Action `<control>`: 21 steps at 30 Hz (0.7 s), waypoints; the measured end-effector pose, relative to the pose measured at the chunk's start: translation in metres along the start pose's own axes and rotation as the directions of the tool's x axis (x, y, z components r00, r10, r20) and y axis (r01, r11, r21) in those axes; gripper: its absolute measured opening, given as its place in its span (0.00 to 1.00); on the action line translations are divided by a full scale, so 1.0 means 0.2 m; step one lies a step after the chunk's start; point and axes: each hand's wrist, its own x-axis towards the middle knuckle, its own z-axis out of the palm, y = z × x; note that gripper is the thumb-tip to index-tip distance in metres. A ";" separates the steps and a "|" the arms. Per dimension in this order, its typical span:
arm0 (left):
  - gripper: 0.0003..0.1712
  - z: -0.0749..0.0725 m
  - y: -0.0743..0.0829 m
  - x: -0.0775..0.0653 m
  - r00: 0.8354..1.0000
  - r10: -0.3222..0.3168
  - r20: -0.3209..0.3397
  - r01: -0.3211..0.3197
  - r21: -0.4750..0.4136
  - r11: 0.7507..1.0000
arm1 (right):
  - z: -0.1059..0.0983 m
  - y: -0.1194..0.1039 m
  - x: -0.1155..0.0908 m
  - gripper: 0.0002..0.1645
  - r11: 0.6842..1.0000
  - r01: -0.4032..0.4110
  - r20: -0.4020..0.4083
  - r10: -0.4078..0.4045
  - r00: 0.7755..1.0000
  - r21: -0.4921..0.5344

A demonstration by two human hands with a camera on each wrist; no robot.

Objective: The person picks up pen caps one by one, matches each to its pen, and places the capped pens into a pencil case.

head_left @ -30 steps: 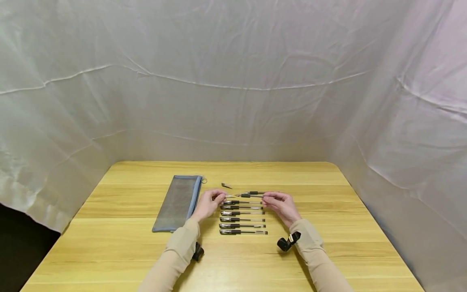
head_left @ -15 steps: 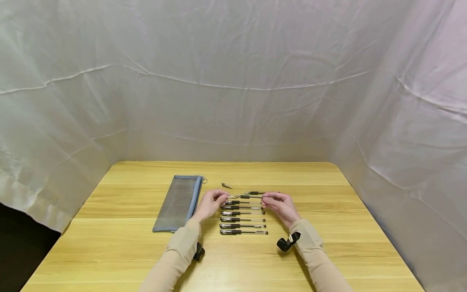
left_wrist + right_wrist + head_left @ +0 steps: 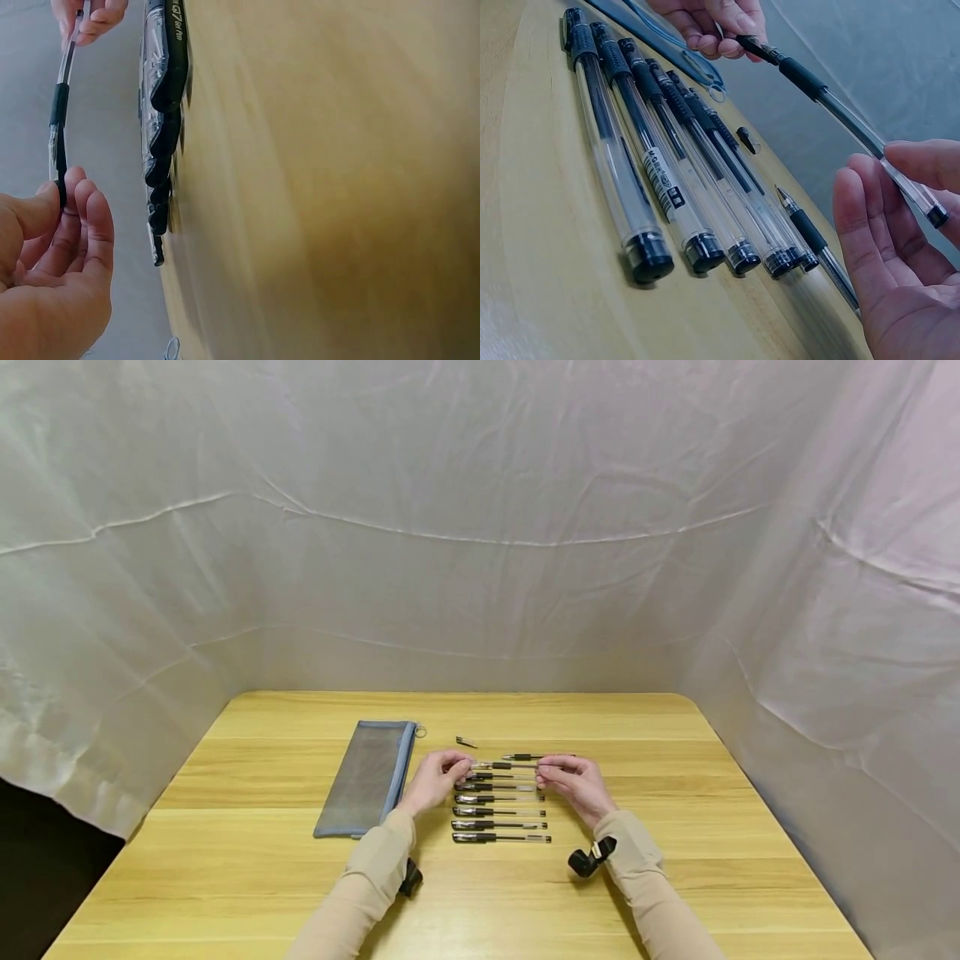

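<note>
Between my two hands a clear-barrelled gel pen (image 3: 847,118) with a black grip is held level above the table. My left hand (image 3: 432,779) pinches the black pen cap (image 3: 756,48), which now sits over the pen's tip. The barrel's rear end is pinched by my right hand (image 3: 577,785) between thumb and fingers. Below lie several capped gel pens (image 3: 498,812) in a row, caps to the left. Beyond them rests an uncapped pen (image 3: 810,231), its tip bare. A loose pen cap (image 3: 466,742) lies farther back.
A grey mesh zip pouch (image 3: 362,781) with blue edging lies flat to the left of the pens, a ring at its far corner. The wooden table (image 3: 247,893) ends at pale hanging cloth (image 3: 480,593) behind and on both sides.
The cap in my left hand and the pen in my right hand were end to end with a gap; the cap has moved right onto the pen's tip. The right hand barely moved.
</note>
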 end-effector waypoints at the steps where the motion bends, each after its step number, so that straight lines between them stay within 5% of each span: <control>1: 0.11 0.00 0.00 0.00 1.000 0.000 0.002 0.000 0.000 1.000 | 0.00 0.00 0.00 0.12 1.000 -0.001 0.000 0.001 1.000 -0.006; 21: 0.09 0.02 0.02 -0.02 1.000 0.028 -0.009 -0.028 -0.083 0.996 | -0.01 0.02 0.01 0.10 1.000 0.018 0.018 -0.017 1.000 -0.005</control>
